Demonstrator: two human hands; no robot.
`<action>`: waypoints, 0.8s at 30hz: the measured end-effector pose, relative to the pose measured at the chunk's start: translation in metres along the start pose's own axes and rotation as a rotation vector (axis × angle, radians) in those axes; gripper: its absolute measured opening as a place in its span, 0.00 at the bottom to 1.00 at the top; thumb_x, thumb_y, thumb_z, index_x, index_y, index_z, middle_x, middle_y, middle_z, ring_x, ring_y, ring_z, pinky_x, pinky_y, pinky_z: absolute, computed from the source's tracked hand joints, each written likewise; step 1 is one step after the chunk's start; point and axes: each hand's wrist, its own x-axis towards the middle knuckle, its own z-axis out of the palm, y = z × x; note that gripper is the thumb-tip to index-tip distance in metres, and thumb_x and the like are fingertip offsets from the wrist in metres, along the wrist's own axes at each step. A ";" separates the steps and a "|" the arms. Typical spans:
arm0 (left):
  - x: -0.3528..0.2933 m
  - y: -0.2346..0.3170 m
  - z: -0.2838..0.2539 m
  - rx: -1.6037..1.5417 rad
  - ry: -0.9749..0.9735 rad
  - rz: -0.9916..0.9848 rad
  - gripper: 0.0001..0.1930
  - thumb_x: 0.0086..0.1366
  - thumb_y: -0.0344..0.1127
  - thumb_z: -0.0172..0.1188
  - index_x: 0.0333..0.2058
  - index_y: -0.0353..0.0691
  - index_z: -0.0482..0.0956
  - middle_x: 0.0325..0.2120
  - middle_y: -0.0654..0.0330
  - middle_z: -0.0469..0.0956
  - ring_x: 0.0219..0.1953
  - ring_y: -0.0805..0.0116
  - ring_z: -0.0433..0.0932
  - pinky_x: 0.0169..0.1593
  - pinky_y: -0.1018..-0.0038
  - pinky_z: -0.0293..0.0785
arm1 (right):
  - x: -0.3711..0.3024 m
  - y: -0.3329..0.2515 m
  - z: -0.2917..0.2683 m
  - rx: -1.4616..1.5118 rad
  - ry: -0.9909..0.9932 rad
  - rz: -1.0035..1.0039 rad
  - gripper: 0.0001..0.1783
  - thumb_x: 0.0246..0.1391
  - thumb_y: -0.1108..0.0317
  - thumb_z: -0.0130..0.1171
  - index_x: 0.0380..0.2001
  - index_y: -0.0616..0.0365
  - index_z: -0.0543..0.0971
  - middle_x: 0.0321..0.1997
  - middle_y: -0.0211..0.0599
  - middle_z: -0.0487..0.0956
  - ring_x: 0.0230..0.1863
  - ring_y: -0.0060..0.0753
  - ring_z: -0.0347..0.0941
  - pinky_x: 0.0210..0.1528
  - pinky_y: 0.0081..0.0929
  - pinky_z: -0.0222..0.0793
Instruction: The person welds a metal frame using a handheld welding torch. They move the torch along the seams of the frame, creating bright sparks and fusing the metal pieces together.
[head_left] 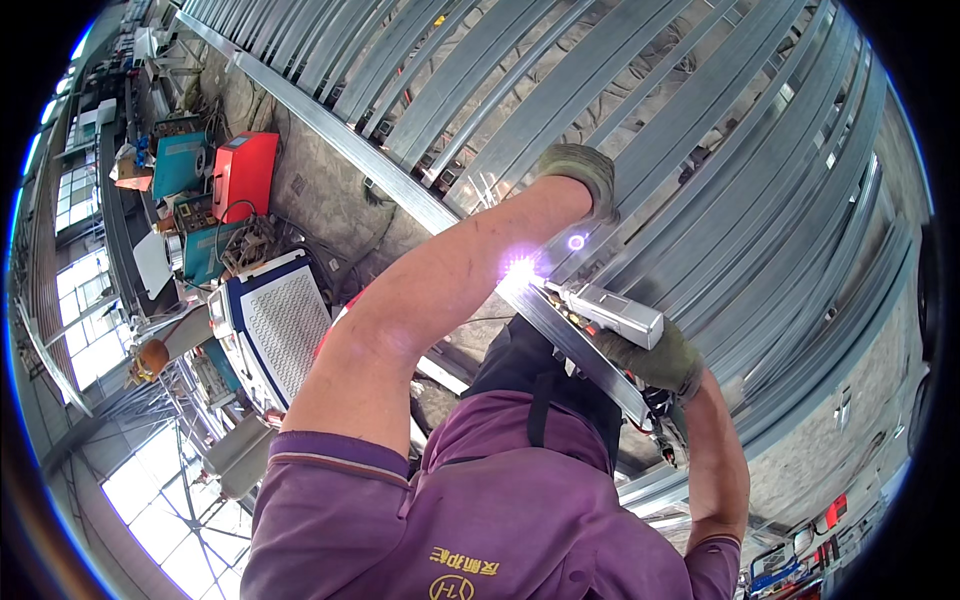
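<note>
My right hand (660, 358), in a grey-green work glove, is wrapped round a silver handheld welding torch (618, 314). At the torch's tip a bright violet-white weld spot (520, 270) glares on the edge of a long metal rail (575, 345); the glare hides the joint there. My left hand (585, 172), gloved too, is pressed against one of the flat metal slats (520, 155) beyond the weld. Its fingers are mostly hidden, so their grip does not show. My left forearm stretches across the rail, close to the glare.
Many parallel metal slats (760, 235) fill the far side and right. At left stand a red machine (243, 175), a white-and-blue cabinet (275, 325) and teal machines (180, 165) with cables on the concrete floor (300, 185). Cables and fittings (660, 415) hang below my right hand.
</note>
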 end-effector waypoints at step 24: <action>-0.001 -0.001 -0.002 0.016 -0.023 -0.020 0.35 0.63 0.69 0.70 0.56 0.46 0.90 0.51 0.51 0.90 0.55 0.48 0.88 0.57 0.54 0.83 | -0.005 0.010 -0.002 -0.075 0.015 -0.011 0.27 0.65 0.51 0.75 0.62 0.52 0.85 0.51 0.40 0.91 0.54 0.32 0.88 0.55 0.33 0.84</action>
